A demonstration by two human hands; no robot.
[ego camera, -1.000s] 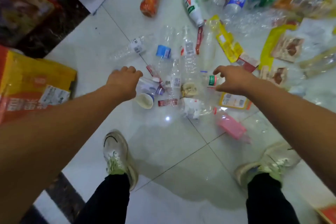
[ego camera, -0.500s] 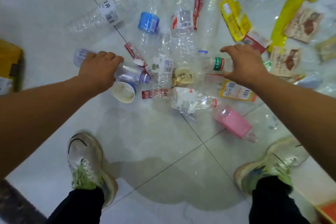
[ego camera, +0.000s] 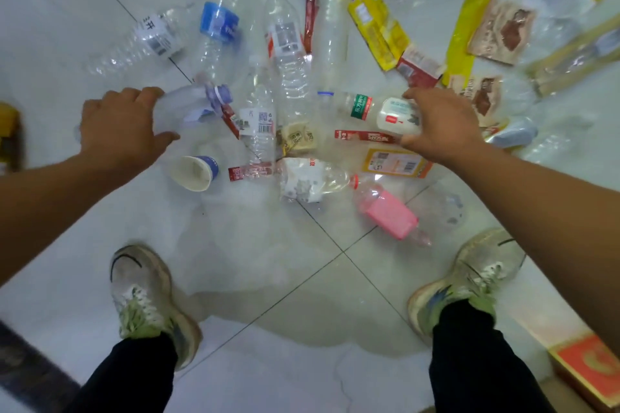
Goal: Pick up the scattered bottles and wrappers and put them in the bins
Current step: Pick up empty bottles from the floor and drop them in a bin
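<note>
Empty bottles and wrappers lie scattered on the white tile floor. My left hand (ego camera: 122, 126) grips a clear bottle with a purple label (ego camera: 191, 104), lifted a little off the floor. My right hand (ego camera: 443, 126) is closed around a white bottle with a green band (ego camera: 379, 111). Between the hands lie a clear bottle with a barcode label (ego camera: 258, 121) and a crumpled beige wrapper (ego camera: 297, 137). A paper cup (ego camera: 194, 173) lies on its side under my left hand. A pink-labelled bottle (ego camera: 389, 214) lies near my right foot. No bin is in view.
More clear bottles (ego camera: 218, 20) and yellow wrappers (ego camera: 375, 23) spread across the far floor. My two shoes (ego camera: 144, 298) stand at the pile's near edge. A red box (ego camera: 593, 369) sits at the lower right, a yellow box (ego camera: 8, 131) at the left edge.
Both hands have dropped into the pile. The left hand has closed on the purple-labelled bottle and raised it; the right hand has closed on the green-banded white bottle. The view has tilted downward.
</note>
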